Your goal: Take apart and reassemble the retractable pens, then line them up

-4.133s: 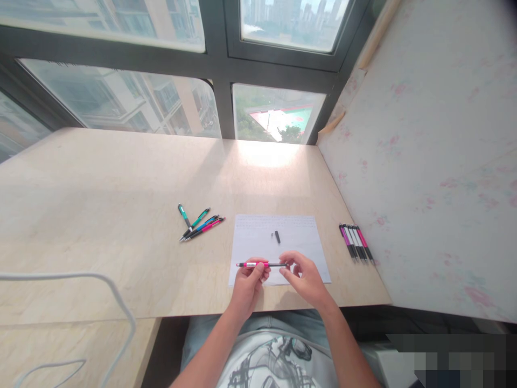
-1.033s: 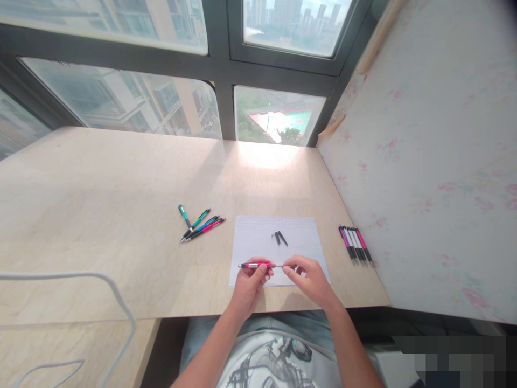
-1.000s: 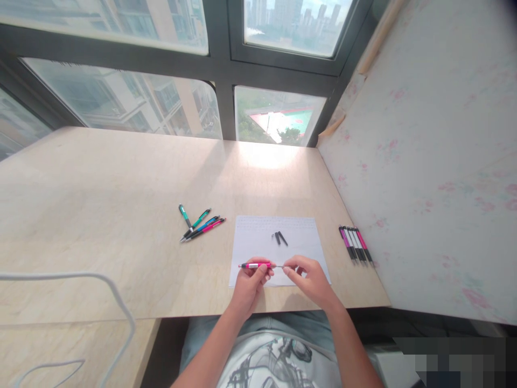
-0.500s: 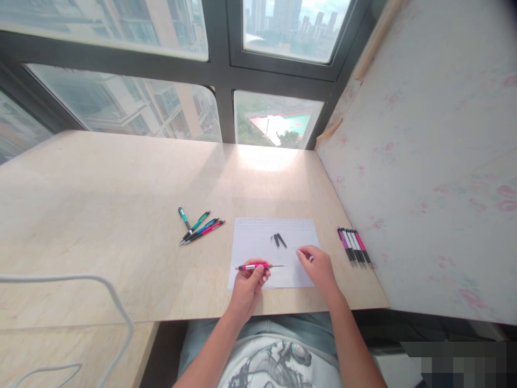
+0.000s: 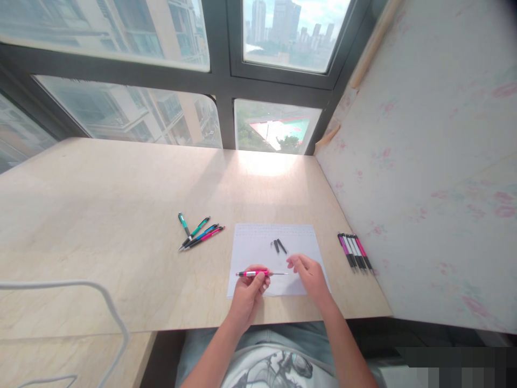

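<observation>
My left hand is closed round the pink barrel of a ballpoint pen, held level above a white sheet of paper. The pen's thin refill sticks out bare to the right. Close to the refill's tip, my right hand has its thumb and fingertips drawn together; anything between them is too small to make out. Beyond the hands, two black pen parts and a tiny piece lie on the sheet.
On the left lie several pens in green, blue and pink. A row of several pens stands by the papered wall at the right. A white cable curves over the desk at the near left; windows are behind.
My right hand has moved left, bringing its fingertips near the tip of the refill. The left hand keeps the pen almost in place. The whole view has shifted slightly downward.
</observation>
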`<state>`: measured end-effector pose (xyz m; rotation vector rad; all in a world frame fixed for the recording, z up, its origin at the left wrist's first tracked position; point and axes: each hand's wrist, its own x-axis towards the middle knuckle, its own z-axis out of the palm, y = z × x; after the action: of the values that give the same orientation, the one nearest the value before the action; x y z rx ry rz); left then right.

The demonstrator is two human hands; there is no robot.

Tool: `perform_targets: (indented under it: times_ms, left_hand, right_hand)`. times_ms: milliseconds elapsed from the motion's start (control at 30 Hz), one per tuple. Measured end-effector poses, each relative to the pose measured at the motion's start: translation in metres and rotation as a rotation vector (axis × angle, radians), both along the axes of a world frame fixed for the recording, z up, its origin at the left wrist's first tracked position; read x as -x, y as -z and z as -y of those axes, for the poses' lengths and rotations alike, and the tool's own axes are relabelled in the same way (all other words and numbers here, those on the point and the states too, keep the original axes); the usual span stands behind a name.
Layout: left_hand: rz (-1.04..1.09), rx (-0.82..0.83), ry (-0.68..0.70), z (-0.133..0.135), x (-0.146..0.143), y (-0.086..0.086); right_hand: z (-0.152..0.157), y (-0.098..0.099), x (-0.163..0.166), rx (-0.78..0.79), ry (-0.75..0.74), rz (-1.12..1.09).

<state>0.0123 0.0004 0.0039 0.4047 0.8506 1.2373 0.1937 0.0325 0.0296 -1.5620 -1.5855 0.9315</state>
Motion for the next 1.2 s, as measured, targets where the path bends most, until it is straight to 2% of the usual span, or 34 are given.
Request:
perform_targets:
  times_ms: [100, 200, 367, 500, 600, 733, 833, 967, 1067, 1133, 1200]
  left_hand:
    - [-0.020, -0.018, 0.022, 0.000, 0.000, -0.002]
    - [-0.030, -0.032, 0.041, -0.001, 0.000, -0.003]
    - [-0.020, -0.004, 0.022, -0.001, 0.000, -0.003]
    - [0.013, -0.010, 0.011, -0.001, 0.000, -0.002]
    - [0.020, -0.015, 0.018, -0.001, 0.000, -0.001]
    - [0.010, -0.010, 0.019, -0.001, 0.000, -0.002]
    - [0.005, -0.009, 0.026, -0.001, 0.001, -0.001]
    - [0.008, 0.002, 0.015, -0.001, 0.000, -0.001]
    - [0.019, -0.012, 0.013, -0.001, 0.000, -0.001]
    - [0.017, -0.031, 0.020, -0.001, -0.001, -0.002]
    - [0.005, -0.049, 0.027, -0.001, -0.001, -0.003]
  right_hand:
    - [0.013, -0.012, 0.007, 0.054, -0.169, -0.042]
    - [0.019, -0.023, 0.007, 0.038, -0.230, -0.010]
    - [0.018, -0.027, -0.021, 0.048, -0.319, 0.090]
    - [0.015, -0.013, -0.050, 0.064, -0.217, 0.173]
    - [0.012, 0.002, -0.058, 0.044, -0.070, 0.212]
    - [0.004, 0.019, -0.047, -0.021, 0.108, 0.297]
    - [-0.003, 0.025, -0.032, -0.048, 0.137, 0.357]
    - [-0.007, 0.022, -0.015, -0.027, 0.184, 0.412]
    - [-0.003, 0.015, -0.001, -0.027, 0.181, 0.298]
    - [0.003, 0.012, 0.011, 0.024, 0.117, 0.087]
    - [0.011, 0.010, 0.026, 0.155, 0.062, -0.191]
